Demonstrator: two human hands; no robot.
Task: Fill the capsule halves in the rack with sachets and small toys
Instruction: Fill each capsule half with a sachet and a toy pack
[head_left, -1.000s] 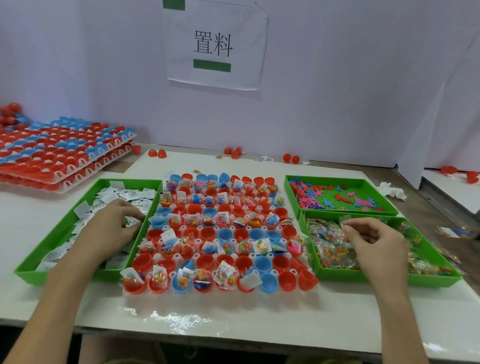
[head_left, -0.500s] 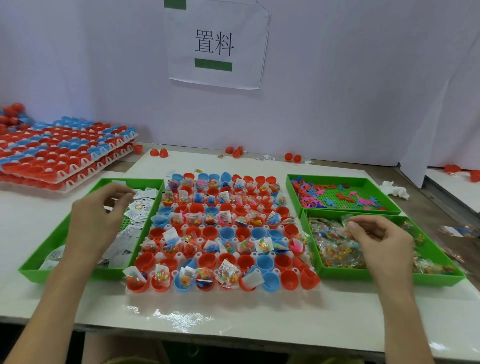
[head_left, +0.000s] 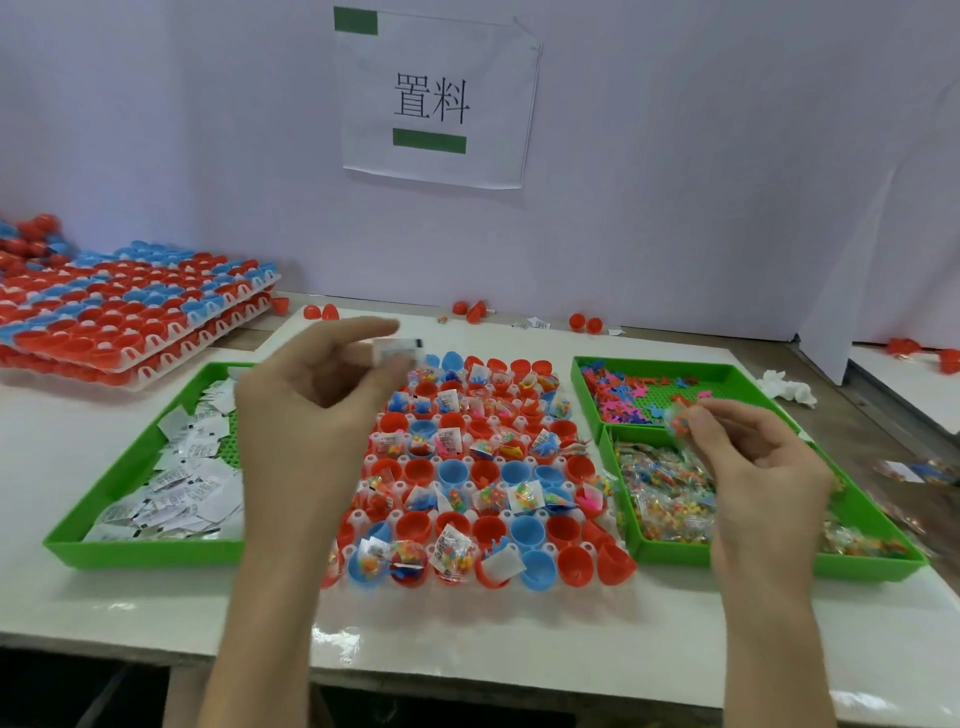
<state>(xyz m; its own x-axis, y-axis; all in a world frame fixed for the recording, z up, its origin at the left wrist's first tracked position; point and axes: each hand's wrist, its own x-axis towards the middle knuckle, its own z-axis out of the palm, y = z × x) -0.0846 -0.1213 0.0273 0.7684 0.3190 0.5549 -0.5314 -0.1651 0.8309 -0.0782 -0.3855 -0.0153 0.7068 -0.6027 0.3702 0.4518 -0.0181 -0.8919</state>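
A white rack of red and blue capsule halves lies in the middle of the table; many halves hold sachets or toy bags, several are bare. My left hand is raised over the rack's left side, pinching a white sachet between thumb and fingers. My right hand hovers above the right trays, fingertips shut on a small clear bag of coloured beads. The rack's left columns are hidden behind my left hand.
A green tray of white sachets sits left of the rack. Right of it are a green tray of bead bags and one of flat plastic shapes. Stacked filled racks lie far left. Loose capsule halves dot the back.
My left hand rose from the sachet tray and swung right over the rack with a sachet. My right hand lifted out of the bead tray holding a bag.
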